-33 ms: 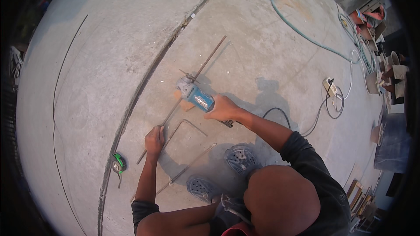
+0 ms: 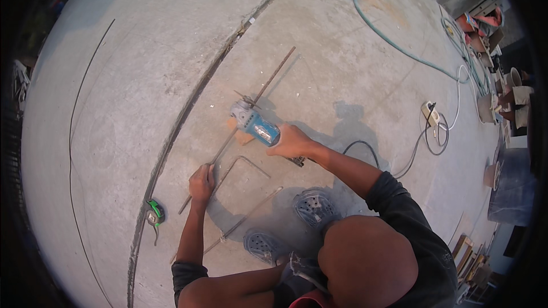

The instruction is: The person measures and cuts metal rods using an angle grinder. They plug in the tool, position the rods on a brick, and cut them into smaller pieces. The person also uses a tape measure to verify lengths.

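Observation:
A blue and grey angle grinder [image 2: 264, 130] is in my right hand [image 2: 292, 141], its fingers wrapped round the rear of the body. The disc [image 2: 246, 99] stands across a long steel rod [image 2: 277, 76]; whether it touches the metal I cannot tell. Lower down, my left hand [image 2: 201, 182] is closed on the same rod, which slants from lower left to upper right. An orange-brown block [image 2: 244, 137] shows partly beneath the grinder. Right beside my left hand lies a bent rod [image 2: 231, 166], and another thin rod [image 2: 251, 212] is nearer my feet.
A green and black tape measure [image 2: 154, 213] lies by a long groove [image 2: 184, 111] in the concrete. To the right are a white power strip [image 2: 431, 114] with cables and a green hose [image 2: 381, 35]. Buckets and clutter line the right edge. A thin wire [image 2: 71, 148] runs along the left.

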`<control>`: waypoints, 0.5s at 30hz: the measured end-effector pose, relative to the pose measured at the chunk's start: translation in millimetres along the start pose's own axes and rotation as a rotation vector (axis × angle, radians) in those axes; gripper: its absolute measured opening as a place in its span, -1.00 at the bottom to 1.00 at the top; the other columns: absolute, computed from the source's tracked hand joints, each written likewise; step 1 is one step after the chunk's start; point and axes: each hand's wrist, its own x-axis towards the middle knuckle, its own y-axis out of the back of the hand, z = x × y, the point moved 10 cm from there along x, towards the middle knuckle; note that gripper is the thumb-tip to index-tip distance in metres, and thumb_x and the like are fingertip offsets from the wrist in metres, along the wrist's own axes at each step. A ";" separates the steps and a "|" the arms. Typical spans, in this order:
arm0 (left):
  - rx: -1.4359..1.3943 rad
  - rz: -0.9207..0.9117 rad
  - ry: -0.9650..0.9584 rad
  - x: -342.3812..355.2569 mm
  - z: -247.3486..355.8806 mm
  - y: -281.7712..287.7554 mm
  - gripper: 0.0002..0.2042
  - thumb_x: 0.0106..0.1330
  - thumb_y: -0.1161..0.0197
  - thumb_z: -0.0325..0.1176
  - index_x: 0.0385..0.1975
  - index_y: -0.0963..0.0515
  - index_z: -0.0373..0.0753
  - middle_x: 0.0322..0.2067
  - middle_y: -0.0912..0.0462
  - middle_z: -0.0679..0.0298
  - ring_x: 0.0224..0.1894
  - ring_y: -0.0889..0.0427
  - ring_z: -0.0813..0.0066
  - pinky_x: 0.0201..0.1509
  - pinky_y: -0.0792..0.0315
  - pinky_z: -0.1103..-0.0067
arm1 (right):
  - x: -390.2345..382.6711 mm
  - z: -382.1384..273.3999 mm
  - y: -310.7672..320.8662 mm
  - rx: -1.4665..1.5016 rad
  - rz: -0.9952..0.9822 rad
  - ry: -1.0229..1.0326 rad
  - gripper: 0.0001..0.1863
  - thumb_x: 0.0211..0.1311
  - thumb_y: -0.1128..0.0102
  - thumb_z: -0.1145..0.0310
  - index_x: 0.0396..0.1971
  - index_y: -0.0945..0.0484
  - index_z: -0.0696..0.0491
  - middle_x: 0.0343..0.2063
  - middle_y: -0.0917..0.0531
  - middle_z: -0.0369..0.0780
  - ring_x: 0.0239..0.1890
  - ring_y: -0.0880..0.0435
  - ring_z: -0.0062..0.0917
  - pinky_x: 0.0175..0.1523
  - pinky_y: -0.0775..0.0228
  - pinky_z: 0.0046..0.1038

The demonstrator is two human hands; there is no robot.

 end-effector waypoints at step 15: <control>-0.007 0.013 0.001 7.6 2.6 -1.3 -0.91 0.54 -0.34 -0.40 -0.20 -0.63 -0.27 -0.34 -0.74 0.02 -0.35 -0.77 -0.03 -0.28 -0.62 0.21 | 8.6 1.7 3.1 -0.019 0.011 -0.001 -0.31 -0.05 -0.62 0.05 0.04 -0.70 0.21 -0.11 -0.84 0.08 -0.01 -0.86 -0.08 0.12 -0.66 -0.20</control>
